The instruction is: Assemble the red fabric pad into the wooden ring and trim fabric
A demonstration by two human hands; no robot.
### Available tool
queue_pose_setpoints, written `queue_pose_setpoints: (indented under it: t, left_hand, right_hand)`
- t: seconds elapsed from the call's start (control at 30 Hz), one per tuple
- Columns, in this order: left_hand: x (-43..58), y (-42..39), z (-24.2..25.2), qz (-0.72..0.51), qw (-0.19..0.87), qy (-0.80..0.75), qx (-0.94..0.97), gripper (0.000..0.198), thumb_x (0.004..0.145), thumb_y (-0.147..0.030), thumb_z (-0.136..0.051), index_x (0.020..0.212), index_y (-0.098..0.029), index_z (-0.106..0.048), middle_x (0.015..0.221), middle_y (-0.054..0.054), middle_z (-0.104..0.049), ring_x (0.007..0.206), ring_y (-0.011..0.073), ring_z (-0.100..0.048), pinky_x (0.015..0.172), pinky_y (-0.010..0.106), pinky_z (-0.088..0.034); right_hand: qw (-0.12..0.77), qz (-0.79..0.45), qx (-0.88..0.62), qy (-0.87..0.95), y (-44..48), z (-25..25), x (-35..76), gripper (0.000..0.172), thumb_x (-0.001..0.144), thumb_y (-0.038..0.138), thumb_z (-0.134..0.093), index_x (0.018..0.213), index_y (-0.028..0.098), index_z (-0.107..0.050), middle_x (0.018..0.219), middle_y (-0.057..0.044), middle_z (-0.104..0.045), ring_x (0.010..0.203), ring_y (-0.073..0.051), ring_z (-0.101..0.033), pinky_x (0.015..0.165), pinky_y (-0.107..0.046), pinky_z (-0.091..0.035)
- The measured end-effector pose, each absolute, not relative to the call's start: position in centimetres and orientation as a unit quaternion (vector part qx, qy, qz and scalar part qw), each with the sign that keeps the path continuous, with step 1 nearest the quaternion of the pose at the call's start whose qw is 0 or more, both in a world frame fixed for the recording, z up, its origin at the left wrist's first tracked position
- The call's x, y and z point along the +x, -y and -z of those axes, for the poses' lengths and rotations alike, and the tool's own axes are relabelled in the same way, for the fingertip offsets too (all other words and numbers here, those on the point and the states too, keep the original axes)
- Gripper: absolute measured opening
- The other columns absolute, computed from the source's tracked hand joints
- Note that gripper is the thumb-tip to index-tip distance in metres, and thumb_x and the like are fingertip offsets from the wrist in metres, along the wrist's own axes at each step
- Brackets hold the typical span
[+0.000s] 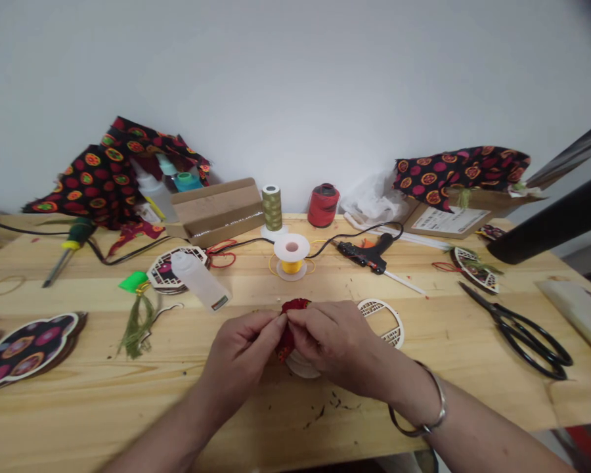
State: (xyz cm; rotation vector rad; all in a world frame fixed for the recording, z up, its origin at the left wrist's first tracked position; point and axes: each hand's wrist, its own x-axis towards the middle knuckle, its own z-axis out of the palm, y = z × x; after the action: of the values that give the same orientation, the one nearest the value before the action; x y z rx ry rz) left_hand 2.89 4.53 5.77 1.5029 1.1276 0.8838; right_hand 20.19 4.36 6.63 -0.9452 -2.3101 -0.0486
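Note:
Near the middle of the table, my left hand [249, 341] and my right hand [329, 335] meet with pinched fingers on a small piece of dark red patterned fabric [295, 305]. Most of the fabric is hidden behind the fingers. Below it, under my right hand, shows part of a pale round piece [303, 365]. Just right of my right hand lies a round wooden cut-out frame [396, 322]. A spool of yellow thread [291, 257] stands behind both hands. To the left rests a white squeeze bottle [199, 279] on its side.
A black glue gun [369, 255] with its cord lies behind my right hand. Black scissors [522, 335] are at the right, a screwdriver [69, 249] at the left. Thread spools [272, 209], an open cardboard box [221, 210] and patterned cloth [463, 172] line the wall. A green tassel [136, 325] lies left.

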Motion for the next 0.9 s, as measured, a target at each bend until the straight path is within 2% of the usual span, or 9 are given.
queue_pose_setpoints:
  t: [0.27,0.5,0.7,0.9]
  left_hand:
    - [2.94,-4.42,-5.9,-0.387,0.502,-0.476,0.609,0.035,0.083,-0.035,-0.054,0.055,-0.016,-0.06,0.053,-0.002,-0.051,0.053,0.0102,-0.042,0.051,0.019,-0.036]
    - [2.96,-4.35,-5.98,-0.415,0.522,-0.471,0.577,0.028,0.083,-0.035,-0.056,0.069,-0.018,-0.071,0.062,0.0,-0.063,0.063,0.0137,-0.055,0.06,0.021,-0.046]
    - [2.73,-4.47,-5.56,-0.412,0.563,-0.458,0.55,0.027,0.084,-0.036,-0.061,0.068,-0.018,-0.073,0.062,-0.001,-0.061,0.062,0.0123,-0.053,0.059,0.02,-0.044]
    - [2.68,-4.52,-5.51,-0.414,0.569,-0.456,0.546,0.025,0.082,-0.036,-0.062,0.07,-0.017,-0.073,0.065,0.0,-0.063,0.064,0.0128,-0.054,0.061,0.021,-0.045]
  right_hand:
    - [0.349,-0.098,-0.38,0.851,-4.38,-5.93,19.62,0.025,0.092,0.015,-0.044,0.076,0.014,-0.063,0.063,-0.003,-0.066,0.053,-0.013,-0.056,0.052,-0.025,-0.036]
    - [0.389,-0.17,-0.402,0.812,-4.57,-6.49,19.61,0.017,0.088,0.013,-0.053,0.082,0.016,-0.068,0.068,-0.002,-0.07,0.057,-0.011,-0.06,0.057,-0.02,-0.04]
    - [0.38,-0.186,-0.393,0.817,-4.59,-6.2,19.81,0.017,0.09,0.016,-0.053,0.086,0.016,-0.069,0.074,-0.004,-0.073,0.063,-0.013,-0.064,0.061,-0.021,-0.042]
    - [0.366,-0.192,-0.384,0.826,-4.55,-6.06,19.87,0.018,0.092,0.015,-0.05,0.089,0.015,-0.068,0.075,-0.005,-0.07,0.063,-0.013,-0.06,0.062,-0.023,-0.041]
